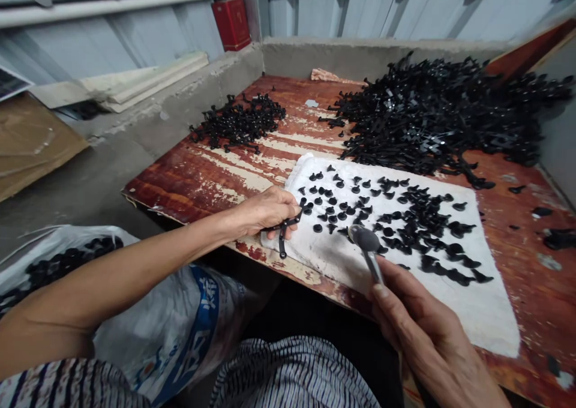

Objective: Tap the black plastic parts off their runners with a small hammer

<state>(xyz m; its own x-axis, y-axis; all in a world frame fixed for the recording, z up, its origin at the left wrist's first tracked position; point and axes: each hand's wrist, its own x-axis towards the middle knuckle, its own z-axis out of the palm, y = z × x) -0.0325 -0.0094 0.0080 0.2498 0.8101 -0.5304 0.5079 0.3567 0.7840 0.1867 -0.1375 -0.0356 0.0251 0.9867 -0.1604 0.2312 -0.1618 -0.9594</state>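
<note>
In my left hand (272, 211) I pinch a dark, narrow part (282, 240) with a rounded end, over the left edge of a white cloth (324, 258). My right hand (416, 318) is closed round the handle of a small hammer (365, 240), whose dark, rounded head is raised over the cloth's near side. Many small black pieces with round, disc-like ends (332, 218) stand spaced out on the cloth's left part. Toward the right, similar pieces (425, 216) lie crowded together. My fingers partly hide the held part.
A large heap of black parts (432, 114) fills the far right of the worn red table (180, 180), and a smaller heap (243, 120) lies far left. A white sack (148, 312) with black parts stands below, left. A red box (231, 24) sits on the wall ledge.
</note>
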